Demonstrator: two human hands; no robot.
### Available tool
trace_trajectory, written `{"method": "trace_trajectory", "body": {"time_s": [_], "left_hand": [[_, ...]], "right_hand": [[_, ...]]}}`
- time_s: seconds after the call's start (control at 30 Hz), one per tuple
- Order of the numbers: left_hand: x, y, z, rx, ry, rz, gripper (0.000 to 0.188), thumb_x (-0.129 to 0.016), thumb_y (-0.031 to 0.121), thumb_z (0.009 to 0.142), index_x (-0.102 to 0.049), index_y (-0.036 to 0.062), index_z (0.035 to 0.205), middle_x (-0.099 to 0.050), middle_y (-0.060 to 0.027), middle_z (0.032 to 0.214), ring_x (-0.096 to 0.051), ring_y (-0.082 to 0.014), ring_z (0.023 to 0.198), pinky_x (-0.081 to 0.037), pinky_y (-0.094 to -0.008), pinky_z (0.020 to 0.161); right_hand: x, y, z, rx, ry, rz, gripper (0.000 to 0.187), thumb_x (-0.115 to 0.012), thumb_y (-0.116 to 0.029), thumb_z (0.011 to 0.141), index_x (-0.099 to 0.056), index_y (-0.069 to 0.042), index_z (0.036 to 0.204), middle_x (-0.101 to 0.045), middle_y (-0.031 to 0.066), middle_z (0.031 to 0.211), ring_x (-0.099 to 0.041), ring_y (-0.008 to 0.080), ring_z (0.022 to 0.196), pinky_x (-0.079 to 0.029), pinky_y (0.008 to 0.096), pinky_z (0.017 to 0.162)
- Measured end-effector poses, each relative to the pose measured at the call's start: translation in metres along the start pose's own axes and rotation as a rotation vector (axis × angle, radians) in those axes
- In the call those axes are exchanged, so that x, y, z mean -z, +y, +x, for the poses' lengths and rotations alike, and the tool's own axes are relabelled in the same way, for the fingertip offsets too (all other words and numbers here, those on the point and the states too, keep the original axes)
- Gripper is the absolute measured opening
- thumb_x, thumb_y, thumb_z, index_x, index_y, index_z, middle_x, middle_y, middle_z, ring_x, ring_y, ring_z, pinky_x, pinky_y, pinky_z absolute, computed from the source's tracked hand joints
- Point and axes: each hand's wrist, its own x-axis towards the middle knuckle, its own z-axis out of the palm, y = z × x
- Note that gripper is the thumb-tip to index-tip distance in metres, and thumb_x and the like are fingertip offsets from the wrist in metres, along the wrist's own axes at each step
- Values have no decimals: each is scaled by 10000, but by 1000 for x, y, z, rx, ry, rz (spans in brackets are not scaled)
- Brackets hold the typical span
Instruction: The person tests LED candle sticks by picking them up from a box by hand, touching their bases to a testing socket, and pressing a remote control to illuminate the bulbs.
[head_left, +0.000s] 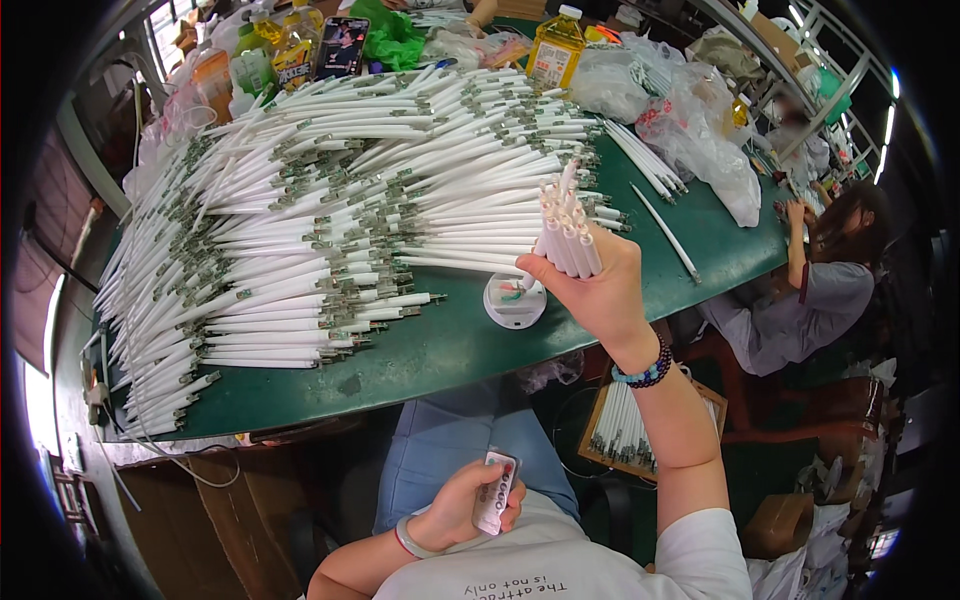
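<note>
My left hand (462,508) is closed around a small white remote control (492,497) with round buttons, held low over my lap. My right hand (600,290) grips a bundle of slim white tubes (568,240), standing roughly upright over the table's near edge, their open ends toward me. Beside that hand, a round white device (515,303) sits on the green table (400,372); what it is I cannot make out. To the left spreads a large heap of white tubes (270,230) with clear ends and green circuit-board pieces.
Several loose tubes (645,160) lie on the right, one (668,235) apart. Bottles (555,48), a propped phone (341,48) and plastic bags (690,110) line the back. A tray (625,430) of tubes stands below. A co-worker (815,280) sits at the far right.
</note>
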Motion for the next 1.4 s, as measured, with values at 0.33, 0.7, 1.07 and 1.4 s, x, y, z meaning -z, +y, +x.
{"method": "trace_trajectory", "body": {"time_s": [0.33,0.7,1.07,1.4], "left_hand": [[-5,-4,1,-23,14,28,117,-409,182,841,-417,66,822,-506,-122,682,-498,-220,495,-382,-312,442],[-48,26,-3,-501,0,660,318,-611,-46,678,-390,35,891,-555,-140,770,-546,-139,590,-448,-252,532],[-81,43,34,-1340,342,1087,325,-691,-61,612,-449,17,814,-592,-77,719,-548,-85,619,-459,-210,567],[-91,44,20,-975,263,779,269,-598,-93,640,-423,-2,823,-574,-130,708,-560,-138,529,-481,-261,496]], "right_hand": [[1,2,-1,-4,15,4,207,-713,-120,648,-589,-17,777,-553,95,602,-532,160,491,-406,251,479],[34,-16,7,-468,-4,703,179,-707,-83,653,-570,11,722,-569,40,640,-543,94,551,-441,228,504],[31,-27,-4,-480,-121,745,183,-700,-105,675,-568,-17,765,-566,35,669,-526,90,567,-426,219,516],[32,-19,-17,-404,-108,902,269,-654,-118,704,-527,-4,913,-596,111,727,-560,131,596,-452,224,532]]}}
